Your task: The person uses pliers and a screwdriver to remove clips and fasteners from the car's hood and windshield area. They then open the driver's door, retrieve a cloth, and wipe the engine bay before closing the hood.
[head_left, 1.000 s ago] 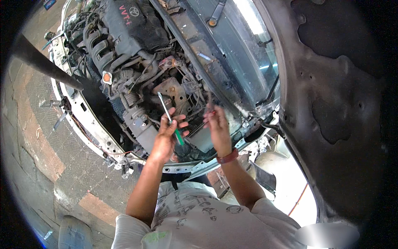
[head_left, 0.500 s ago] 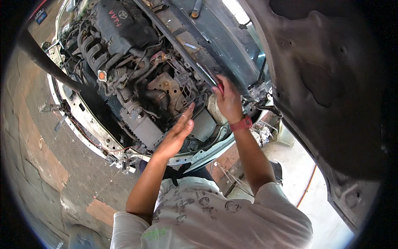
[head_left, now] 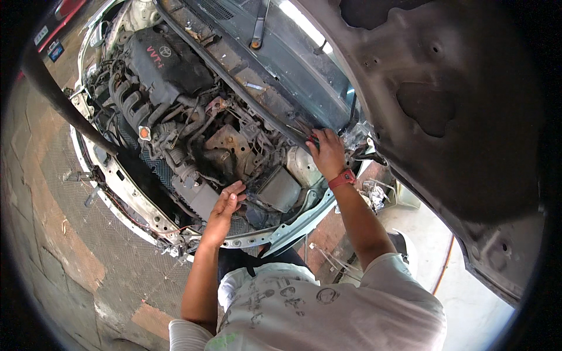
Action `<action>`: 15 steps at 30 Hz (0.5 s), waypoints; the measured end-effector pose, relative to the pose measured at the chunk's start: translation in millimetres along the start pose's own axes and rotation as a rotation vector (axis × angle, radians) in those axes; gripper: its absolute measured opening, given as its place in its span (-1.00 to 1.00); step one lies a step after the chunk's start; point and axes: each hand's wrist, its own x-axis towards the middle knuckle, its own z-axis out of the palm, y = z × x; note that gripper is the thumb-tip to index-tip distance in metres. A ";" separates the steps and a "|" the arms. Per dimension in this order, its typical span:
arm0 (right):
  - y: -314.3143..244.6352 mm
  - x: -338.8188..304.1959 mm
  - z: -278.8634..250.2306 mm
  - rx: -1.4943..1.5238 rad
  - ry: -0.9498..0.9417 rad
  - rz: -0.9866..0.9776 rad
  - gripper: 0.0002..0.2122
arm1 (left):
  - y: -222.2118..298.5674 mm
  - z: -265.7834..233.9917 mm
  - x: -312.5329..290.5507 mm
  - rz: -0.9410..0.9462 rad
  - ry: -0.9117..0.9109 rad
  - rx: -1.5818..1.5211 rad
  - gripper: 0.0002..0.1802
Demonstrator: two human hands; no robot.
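My right hand (head_left: 328, 153) is at the windshield-side edge of the engine bay, its fingers closed round the red and black handle of a slim tool, apparently a screwdriver (head_left: 313, 140). The tool's thin shaft points up and left along the cowl edge, and its tip is hard to make out. My left hand (head_left: 225, 206) hovers above the front of the bay with its fingers loosely stretched and nothing in them. It is between a grey box (head_left: 202, 198) and a dark rectangular box (head_left: 279, 188). Beyond the hands lies the black engine cover (head_left: 167, 65).
The raised hood (head_left: 468, 169) fills the right side. A dark tube (head_left: 70, 114) crosses the left. On the cowl lies a small metal piece (head_left: 253, 86), with a wiper arm (head_left: 260, 26) beyond. The car's front frame (head_left: 137, 205) curves along the near left.
My right hand has lowered toward the cowl's near corner with the tool. My left hand has drawn back toward me and to the left. The view has shifted slightly.
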 end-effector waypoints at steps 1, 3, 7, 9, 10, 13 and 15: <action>-5.4 7.1 -2.5 0.030 0.011 0.043 -0.65 | 2.0 -0.3 0.1 0.001 0.013 0.005 -0.24; -23.0 30.2 -13.0 0.093 0.034 0.123 -0.66 | 3.4 -0.9 0.8 0.017 0.030 -0.003 -0.27; -16.7 131.5 10.7 0.715 0.289 0.437 -0.70 | 16.4 2.1 6.3 0.040 0.034 0.021 -0.34; -5.1 184.0 21.4 1.007 0.377 0.589 -0.69 | 26.0 7.2 11.9 0.051 0.018 0.020 -0.42; -20.0 210.3 10.5 1.151 0.371 0.669 -0.66 | 33.0 10.0 13.8 0.064 0.029 0.003 -0.43; -31.1 224.5 1.5 1.406 0.249 0.697 -0.60 | 47.6 17.7 24.8 0.118 0.002 -0.033 -0.44; -37.4 220.7 -3.2 1.585 0.145 0.635 -0.59 | 57.5 22.3 36.2 0.173 -0.009 -0.042 -0.44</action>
